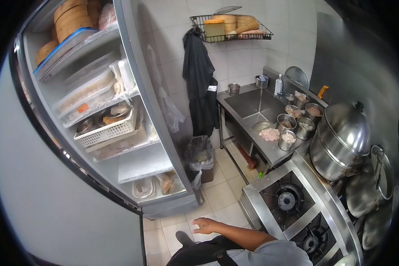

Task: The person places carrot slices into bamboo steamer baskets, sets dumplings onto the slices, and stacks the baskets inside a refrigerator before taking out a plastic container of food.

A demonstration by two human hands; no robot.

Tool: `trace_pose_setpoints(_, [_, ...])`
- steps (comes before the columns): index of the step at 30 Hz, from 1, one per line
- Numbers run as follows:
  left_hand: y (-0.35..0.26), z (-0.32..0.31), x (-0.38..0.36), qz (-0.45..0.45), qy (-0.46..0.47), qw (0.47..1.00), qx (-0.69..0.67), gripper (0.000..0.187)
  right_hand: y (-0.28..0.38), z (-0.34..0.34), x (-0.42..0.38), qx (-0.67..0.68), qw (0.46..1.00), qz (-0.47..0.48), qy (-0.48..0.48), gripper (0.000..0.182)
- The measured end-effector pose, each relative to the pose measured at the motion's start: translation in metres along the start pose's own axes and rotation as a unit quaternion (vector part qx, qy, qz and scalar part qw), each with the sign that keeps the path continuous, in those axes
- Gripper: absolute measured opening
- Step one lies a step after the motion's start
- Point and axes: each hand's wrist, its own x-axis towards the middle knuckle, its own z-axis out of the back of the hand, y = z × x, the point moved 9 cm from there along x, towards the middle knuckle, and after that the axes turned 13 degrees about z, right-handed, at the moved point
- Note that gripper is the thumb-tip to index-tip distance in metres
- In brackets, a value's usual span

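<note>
My right hand (205, 225) hangs low in front of my body, above the tiled floor (219, 179). Its fingers are apart and nothing shows in them. My left hand is out of view. The tall fridge (135, 84) stands with its door (62, 177) swung wide at my left. On its shelves are bamboo steamers (71, 20), clear food containers (86, 91) and a white basket (106, 129) holding metal bowls. Lower down are a pale flat slab-like shelf (142, 164) and a tray of wrapped food (143, 187).
Gas burners (287, 201) and a large steamer pot (341, 139) stand at right. Beyond them is a sink (257, 106) with metal pots (305, 127) and raw meat (269, 134) alongside. A lined bin (200, 155) sits beneath a hanging dark garment (201, 80); a wire rack (232, 37) is above.
</note>
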Motion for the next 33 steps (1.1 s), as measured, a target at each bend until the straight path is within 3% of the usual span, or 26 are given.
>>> trace_pose_setpoints(4, [0.121, -0.058, 0.041, 0.1, 0.176, 0.977, -0.065, 0.048, -0.003, -0.025, -0.031, 0.071, 0.994, -0.051, 0.063, 0.068])
trace_pose_setpoints(5, [0.131, -0.054, 0.041, 0.126, 0.197, 0.969, -0.075, 0.048, 0.003, -0.028, -0.036, 0.04, 0.998, -0.019, 0.055, 0.065])
trace_pose_setpoints(6, [0.119, -0.039, 0.039, -0.047, 0.16, 0.986, 0.026, 0.056, 0.01, -0.026, -0.039, 0.008, 0.999, 0.016, 0.044, 0.063])
trace_pose_setpoints(7, [0.151, -0.038, 0.041, 0.145, 0.184, 0.959, -0.157, 0.053, 0.018, -0.035, -0.041, 0.004, 0.995, 0.044, 0.086, 0.063])
trace_pose_setpoints(8, [0.188, -0.031, 0.035, 0.22, 0.191, 0.946, -0.145, 0.041, 0.017, -0.035, -0.045, 0.016, 0.996, 0.016, 0.081, 0.063])
trace_pose_setpoints(9, [0.108, -0.009, 0.001, 0.204, 0.219, 0.95, -0.085, 0.043, 0.018, -0.034, -0.047, 0.028, 0.997, -0.02, 0.066, 0.062])
trace_pose_setpoints(10, [0.054, 0.003, -0.021, 0.106, 0.215, 0.962, -0.129, 0.043, 0.031, -0.036, -0.047, 0.025, 0.996, -0.008, 0.086, 0.062])
trace_pose_setpoints(11, [-0.001, 0.006, -0.042, 0.1, 0.288, 0.936, -0.175, 0.041, 0.043, -0.035, -0.046, 0.027, 0.994, -0.003, 0.102, 0.062])
trace_pose_setpoints(13, [-0.096, 0.027, -0.084, 0.06, 0.304, 0.935, -0.175, 0.049, 0.056, -0.04, -0.041, 0.026, 0.991, 0.004, 0.129, 0.061])
trace_pose_setpoints(14, [-0.115, 0.03, -0.098, 0.027, 0.336, 0.925, -0.175, 0.056, 0.061, -0.047, -0.036, 0.03, 0.989, 0.022, 0.143, 0.064])
trace_pose_setpoints(16, [-0.13, 0.023, -0.134, 0.041, 0.398, 0.879, -0.26, 0.056, 0.071, -0.058, -0.023, 0.029, 0.985, 0.042, 0.168, 0.066])
trace_pose_setpoints(17, [-0.165, 0.02, -0.151, 0.063, 0.437, 0.854, -0.276, 0.05, 0.08, -0.059, -0.015, 0.039, 0.986, 0.063, 0.147, 0.074])
trace_pose_setpoints(19, [-0.17, 0.008, -0.174, 0.059, 0.46, 0.86, -0.213, 0.03, 0.1, -0.058, -0.004, 0.044, 0.987, 0.081, 0.135, 0.082])
trace_pose_setpoints(20, [-0.17, 0.003, -0.184, 0.098, 0.474, 0.852, -0.2, 0.023, 0.116, -0.049, 0.002, 0.065, 0.989, 0.082, 0.108, 0.092])
trace_pose_setpoints(22, [-0.164, -0.008, -0.202, 0.134, 0.505, 0.831, -0.192, 0.016, 0.137, -0.035, 0.016, 0.105, 0.988, 0.092, 0.065, 0.111])
trace_pose_setpoints(24, [-0.165, -0.015, -0.216, 0.137, 0.525, 0.817, -0.197, 0.011, 0.129, -0.029, 0.028, 0.072, 0.983, 0.169, -0.012, 0.113])
trace_pose_setpoints(25, [-0.172, -0.017, -0.22, 0.137, 0.539, 0.807, -0.198, 0.011, 0.076, -0.032, 0.03, 0.063, 0.998, -0.018, -0.021, 0.111])
trace_pose_setpoints(28, [-0.231, -0.016, -0.218, 0.059, 0.535, 0.799, -0.269, 0.013, 0.057, 0.023, 0.046, 0.129, 0.982, -0.05, -0.13, 0.099])
trace_pose_setpoints(29, [-0.251, -0.015, -0.217, 0.068, 0.554, 0.77, -0.308, 0.012, 0.057, 0.042, 0.049, 0.111, 0.978, -0.046, -0.172, 0.091])
trace_pose_setpoints(30, [-0.269, -0.015, -0.216, 0.095, 0.555, 0.736, -0.376, 0.014, 0.063, 0.054, 0.057, 0.096, 0.982, -0.044, -0.159, 0.091])
trace_pose_setpoints(31, [-0.291, -0.013, -0.213, 0.092, 0.564, 0.699, -0.431, 0.017, 0.062, 0.065, 0.062, 0.058, 0.984, -0.099, -0.134, 0.089])
trace_pose_setpoints(32, [-0.306, -0.018, -0.219, 0.13, 0.588, 0.64, -0.478, 0.021, 0.058, 0.071, 0.068, 0.018, 0.982, -0.154, -0.111, 0.086])
trace_pose_setpoints(33, [-0.321, -0.021, -0.223, 0.164, 0.606, 0.577, -0.523, 0.024, 0.057, 0.075, 0.079, 0.004, 0.983, -0.152, -0.103, 0.086])
